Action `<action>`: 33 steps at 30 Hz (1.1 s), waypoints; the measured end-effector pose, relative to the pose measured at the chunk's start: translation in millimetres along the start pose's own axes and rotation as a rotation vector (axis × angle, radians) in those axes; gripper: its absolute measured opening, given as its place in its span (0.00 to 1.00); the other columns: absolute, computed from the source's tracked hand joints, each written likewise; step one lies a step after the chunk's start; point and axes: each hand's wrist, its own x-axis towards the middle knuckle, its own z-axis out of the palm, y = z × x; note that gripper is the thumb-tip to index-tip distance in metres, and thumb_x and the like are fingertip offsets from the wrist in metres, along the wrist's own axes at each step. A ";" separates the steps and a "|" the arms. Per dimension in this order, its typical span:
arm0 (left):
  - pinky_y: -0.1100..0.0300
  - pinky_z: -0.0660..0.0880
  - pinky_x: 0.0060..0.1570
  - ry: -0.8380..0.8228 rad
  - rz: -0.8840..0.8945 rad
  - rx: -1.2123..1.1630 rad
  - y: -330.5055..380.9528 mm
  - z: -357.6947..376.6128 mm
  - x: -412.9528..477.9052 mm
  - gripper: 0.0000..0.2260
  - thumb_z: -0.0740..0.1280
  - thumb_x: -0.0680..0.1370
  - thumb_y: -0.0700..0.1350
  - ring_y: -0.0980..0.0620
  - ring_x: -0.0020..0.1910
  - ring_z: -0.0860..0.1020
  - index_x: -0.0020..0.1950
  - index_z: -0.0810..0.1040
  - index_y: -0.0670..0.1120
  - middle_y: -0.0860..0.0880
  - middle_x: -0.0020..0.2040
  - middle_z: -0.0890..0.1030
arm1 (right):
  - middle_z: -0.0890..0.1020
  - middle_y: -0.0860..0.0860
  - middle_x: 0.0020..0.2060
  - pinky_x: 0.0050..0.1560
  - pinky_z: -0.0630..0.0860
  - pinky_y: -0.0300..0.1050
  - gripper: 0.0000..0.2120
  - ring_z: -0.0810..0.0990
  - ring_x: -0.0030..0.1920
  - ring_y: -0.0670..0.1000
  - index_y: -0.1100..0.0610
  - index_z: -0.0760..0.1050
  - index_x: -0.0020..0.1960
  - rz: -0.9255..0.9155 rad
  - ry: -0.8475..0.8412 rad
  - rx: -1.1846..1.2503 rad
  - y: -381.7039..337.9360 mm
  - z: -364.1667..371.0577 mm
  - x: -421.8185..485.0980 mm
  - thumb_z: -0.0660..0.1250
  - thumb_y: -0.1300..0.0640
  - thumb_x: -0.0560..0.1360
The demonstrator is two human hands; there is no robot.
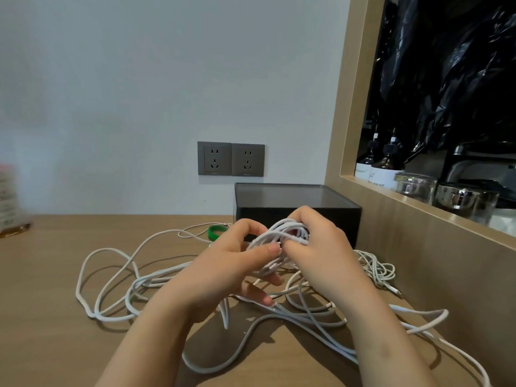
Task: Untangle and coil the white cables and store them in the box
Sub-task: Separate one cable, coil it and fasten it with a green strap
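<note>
Together, both hands grip the coil.

My left hand and right hand hold a coil of cable above the tabletop, just before the box in its back right corner. Loose cables sprawl beneath my hands, out to both sides. A ring lies just left of the box, with sockets on the wall behind.

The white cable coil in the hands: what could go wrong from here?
The coil, gripped by the left hand and right hand, may spring open if either lets go. The loose cables on the table cross one another, so pulling more length in could tighten a knot.
</note>
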 end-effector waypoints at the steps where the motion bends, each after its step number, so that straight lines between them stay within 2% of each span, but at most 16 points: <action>1: 0.58 0.78 0.33 0.022 0.062 0.022 0.9 0.8 -1.9 0.09 0.65 0.77 0.46 0.49 0.40 0.82 0.56 0.73 0.47 0.44 0.50 0.79 | 0.74 0.47 0.34 0.28 0.69 0.32 0.08 0.72 0.31 0.43 0.49 0.69 0.42 0.033 0.010 0.034 0.9 -0.4 1.4 0.63 0.60 0.76; 5: 0.62 0.72 0.23 0.299 0.252 0.123 -5.8 9.6 5.0 0.07 0.60 0.79 0.47 0.52 0.27 0.77 0.50 0.76 0.47 0.48 0.39 0.80 | 0.75 0.50 0.33 0.26 0.69 0.36 0.08 0.71 0.26 0.43 0.47 0.68 0.47 0.111 -0.046 0.239 -2.2 1.9 2.5 0.62 0.60 0.76; 7: 0.63 0.67 0.20 0.359 0.277 0.091 -6.1 11.8 6.8 0.08 0.60 0.80 0.48 0.53 0.23 0.73 0.47 0.76 0.47 0.51 0.32 0.78 | 0.74 0.46 0.35 0.27 0.68 0.33 0.13 0.72 0.26 0.40 0.41 0.67 0.51 0.071 -0.068 0.333 -4.0 2.6 1.2 0.64 0.59 0.76; 9: 0.66 0.62 0.19 0.348 0.272 -0.013 -5.5 10.9 6.7 0.13 0.58 0.78 0.53 0.55 0.20 0.69 0.44 0.74 0.44 0.52 0.29 0.74 | 0.74 0.42 0.35 0.28 0.67 0.31 0.14 0.73 0.27 0.38 0.37 0.67 0.53 0.026 -0.073 0.371 -5.0 1.6 -0.6 0.65 0.54 0.76; 11: 0.67 0.61 0.19 0.316 0.269 -0.089 -2.7 11.1 5.1 0.19 0.56 0.73 0.58 0.56 0.20 0.67 0.45 0.73 0.42 0.51 0.29 0.73 | 0.73 0.41 0.30 0.26 0.65 0.31 0.09 0.71 0.25 0.41 0.42 0.70 0.52 0.005 -0.077 0.441 -9.0 0.7 -2.1 0.66 0.47 0.73; 13: 0.67 0.61 0.19 0.318 0.259 -0.113 -2.0 11.3 4.5 0.21 0.56 0.72 0.59 0.56 0.20 0.67 0.46 0.75 0.42 0.51 0.30 0.73 | 0.71 0.46 0.27 0.21 0.63 0.36 0.12 0.67 0.22 0.44 0.49 0.72 0.50 0.017 -0.055 0.537 -11.9 1.3 -2.2 0.63 0.44 0.71; 17: 0.68 0.62 0.18 0.372 0.215 -0.161 -4.6 10.7 7.9 0.15 0.56 0.80 0.53 0.56 0.20 0.69 0.44 0.77 0.45 0.52 0.30 0.75 | 0.72 0.50 0.28 0.20 0.65 0.38 0.05 0.69 0.22 0.45 0.52 0.73 0.47 0.066 0.047 0.501 -12.5 7.3 -0.8 0.61 0.52 0.78; 20: 0.67 0.63 0.17 0.408 0.205 -0.182 -5.2 7.1 7.4 0.10 0.59 0.81 0.48 0.54 0.20 0.69 0.43 0.74 0.45 0.50 0.30 0.75 | 0.74 0.50 0.32 0.21 0.68 0.38 0.03 0.71 0.24 0.44 0.52 0.72 0.47 0.097 0.066 0.501 -10.3 11.9 -1.0 0.61 0.54 0.79; 23: 0.65 0.64 0.17 0.412 0.190 -0.168 -6.6 6.5 6.9 0.08 0.59 0.81 0.44 0.53 0.20 0.70 0.43 0.73 0.45 0.48 0.30 0.75 | 0.75 0.51 0.33 0.22 0.70 0.39 0.02 0.73 0.24 0.44 0.52 0.73 0.47 0.133 0.073 0.493 -7.6 13.5 -1.5 0.63 0.54 0.78; 26: 0.64 0.66 0.19 0.410 0.162 -0.157 -8.0 8.1 8.4 0.08 0.59 0.81 0.44 0.53 0.22 0.71 0.42 0.72 0.46 0.49 0.31 0.76 | 0.76 0.52 0.34 0.23 0.71 0.39 0.02 0.74 0.24 0.45 0.53 0.73 0.46 0.169 0.063 0.502 -4.9 10.9 -1.1 0.64 0.55 0.77; 28: 0.64 0.67 0.21 0.372 0.142 -0.146 -9.2 9.5 10.3 0.08 0.58 0.81 0.45 0.53 0.24 0.72 0.44 0.72 0.47 0.47 0.34 0.77 | 0.77 0.51 0.33 0.24 0.71 0.39 0.02 0.74 0.24 0.45 0.53 0.73 0.46 0.181 0.071 0.489 -2.4 9.9 -0.7 0.65 0.56 0.77; 31: 0.63 0.71 0.26 0.325 0.163 -0.014 -12.1 11.5 11.8 0.07 0.56 0.82 0.46 0.54 0.28 0.74 0.48 0.72 0.51 0.46 0.42 0.77 | 0.76 0.52 0.32 0.24 0.72 0.39 0.02 0.74 0.24 0.45 0.55 0.72 0.46 0.200 0.088 0.470 1.3 12.1 -1.0 0.64 0.57 0.77; 33: 0.63 0.73 0.29 0.310 0.248 0.134 -15.6 12.7 12.1 0.07 0.56 0.82 0.46 0.57 0.30 0.74 0.50 0.72 0.56 0.48 0.43 0.77 | 0.76 0.52 0.33 0.23 0.72 0.39 0.02 0.73 0.24 0.45 0.55 0.72 0.48 0.254 0.100 0.504 4.4 14.4 -0.6 0.64 0.57 0.78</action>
